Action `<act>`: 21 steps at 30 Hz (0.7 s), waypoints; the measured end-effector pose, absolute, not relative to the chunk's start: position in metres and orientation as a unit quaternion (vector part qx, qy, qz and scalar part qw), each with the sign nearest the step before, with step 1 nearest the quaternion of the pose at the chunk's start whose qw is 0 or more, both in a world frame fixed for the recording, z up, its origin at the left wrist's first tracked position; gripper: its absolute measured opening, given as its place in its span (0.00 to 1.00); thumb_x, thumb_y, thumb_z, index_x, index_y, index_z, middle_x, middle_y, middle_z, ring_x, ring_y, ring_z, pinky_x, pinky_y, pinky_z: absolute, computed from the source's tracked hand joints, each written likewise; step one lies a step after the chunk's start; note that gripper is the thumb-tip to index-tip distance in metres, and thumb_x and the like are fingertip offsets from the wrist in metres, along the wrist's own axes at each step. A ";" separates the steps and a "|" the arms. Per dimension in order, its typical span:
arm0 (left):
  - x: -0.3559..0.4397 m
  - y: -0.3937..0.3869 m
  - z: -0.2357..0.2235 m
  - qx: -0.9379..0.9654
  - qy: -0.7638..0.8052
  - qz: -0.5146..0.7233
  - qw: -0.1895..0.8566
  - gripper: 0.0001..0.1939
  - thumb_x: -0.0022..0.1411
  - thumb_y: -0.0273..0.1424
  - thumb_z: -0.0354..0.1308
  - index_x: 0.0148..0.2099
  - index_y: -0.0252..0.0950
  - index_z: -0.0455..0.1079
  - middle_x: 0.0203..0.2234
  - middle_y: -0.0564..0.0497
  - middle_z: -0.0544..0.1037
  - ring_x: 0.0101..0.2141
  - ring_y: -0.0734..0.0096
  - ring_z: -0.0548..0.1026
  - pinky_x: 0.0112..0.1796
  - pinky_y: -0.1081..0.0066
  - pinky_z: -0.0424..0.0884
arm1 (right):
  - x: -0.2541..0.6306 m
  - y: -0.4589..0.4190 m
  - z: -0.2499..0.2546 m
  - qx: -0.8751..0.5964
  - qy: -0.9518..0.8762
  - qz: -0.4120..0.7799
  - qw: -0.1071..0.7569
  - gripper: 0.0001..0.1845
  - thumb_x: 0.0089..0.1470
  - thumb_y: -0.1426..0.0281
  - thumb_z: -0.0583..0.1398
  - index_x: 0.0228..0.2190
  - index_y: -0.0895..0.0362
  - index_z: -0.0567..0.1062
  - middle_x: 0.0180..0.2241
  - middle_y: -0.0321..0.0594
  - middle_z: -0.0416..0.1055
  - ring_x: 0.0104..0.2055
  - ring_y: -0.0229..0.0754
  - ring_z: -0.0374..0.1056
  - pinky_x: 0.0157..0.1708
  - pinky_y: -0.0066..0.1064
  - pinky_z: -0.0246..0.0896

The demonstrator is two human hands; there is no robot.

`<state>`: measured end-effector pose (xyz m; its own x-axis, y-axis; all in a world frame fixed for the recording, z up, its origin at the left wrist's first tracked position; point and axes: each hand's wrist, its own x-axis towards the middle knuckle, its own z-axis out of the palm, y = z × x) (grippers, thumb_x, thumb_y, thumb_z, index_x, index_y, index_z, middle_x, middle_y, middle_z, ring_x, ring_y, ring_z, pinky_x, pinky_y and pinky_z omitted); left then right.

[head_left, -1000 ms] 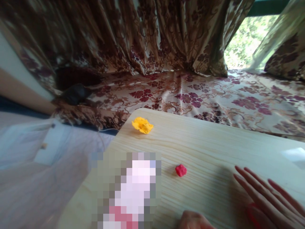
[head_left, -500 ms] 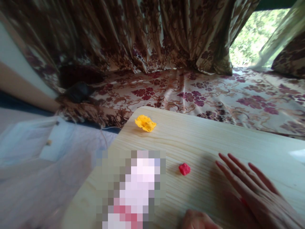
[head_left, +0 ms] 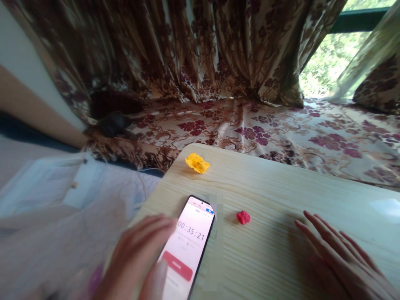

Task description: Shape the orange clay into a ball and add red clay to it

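Observation:
A phone [head_left: 187, 246] lies on the light wood table, with timer digits and a red button on its bright screen. My left hand [head_left: 137, 250] is over the phone's left edge, blurred, fingers stretched and thumb apart, near the lower screen. Whether it touches the phone I cannot tell. Over the right part of the table, my right hand [head_left: 340, 254] has its fingers stretched out, palm down; what is under the palm is hidden. A small crumpled red lump [head_left: 243, 217] sits between the phone and my right hand.
A yellow, thin, ruffled piece [head_left: 197, 163] rests near the far left corner of the table [head_left: 265, 179]. Behind the table is a flower-patterned cloth surface [head_left: 225, 121], with matching curtains [head_left: 200, 50] beyond. Pale boxy items [head_left: 71, 179] stand at the left below table height.
My left hand has gone from the lower middle, near my right hand, leftward to the phone. My right hand sits slightly farther right. The view has shifted a little.

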<state>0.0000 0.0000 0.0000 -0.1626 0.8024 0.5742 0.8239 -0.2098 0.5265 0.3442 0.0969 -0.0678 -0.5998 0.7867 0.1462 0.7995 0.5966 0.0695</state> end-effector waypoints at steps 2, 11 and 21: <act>-0.023 0.011 0.004 -0.687 -0.656 -0.306 0.062 0.20 0.58 0.23 0.48 0.53 0.40 0.64 0.51 0.46 0.68 0.53 0.59 0.64 0.52 0.55 0.63 | 0.344 0.097 -0.068 -0.443 -0.893 -0.065 0.049 0.30 0.61 0.66 0.43 0.62 0.49 0.41 0.65 0.42 0.40 0.61 0.56 0.50 0.51 0.56 0.56; -0.032 0.062 -0.002 -0.752 -0.650 -0.086 0.060 0.21 0.58 0.20 0.45 0.49 0.41 0.71 0.54 0.44 0.68 0.59 0.56 0.56 0.56 0.45 0.52 | 0.345 0.094 -0.069 -0.448 -0.889 -0.062 0.070 0.31 0.60 0.68 0.44 0.62 0.47 0.40 0.65 0.40 0.37 0.61 0.55 0.51 0.50 0.53 0.61; -0.025 0.070 -0.006 -0.759 -0.647 -0.050 0.038 0.24 0.55 0.17 0.45 0.49 0.44 0.71 0.53 0.44 0.69 0.59 0.57 0.57 0.57 0.46 0.51 | 0.345 0.098 -0.075 -0.443 -0.890 -0.057 0.086 0.30 0.59 0.68 0.44 0.62 0.48 0.44 0.64 0.43 0.42 0.60 0.55 0.54 0.49 0.51 0.62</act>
<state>-0.0249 0.0699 -0.0063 0.1565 0.9796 0.1262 0.9873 -0.1587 0.0070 0.3452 0.0980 -0.0751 -0.5925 0.7795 0.2033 0.7992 0.6005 0.0265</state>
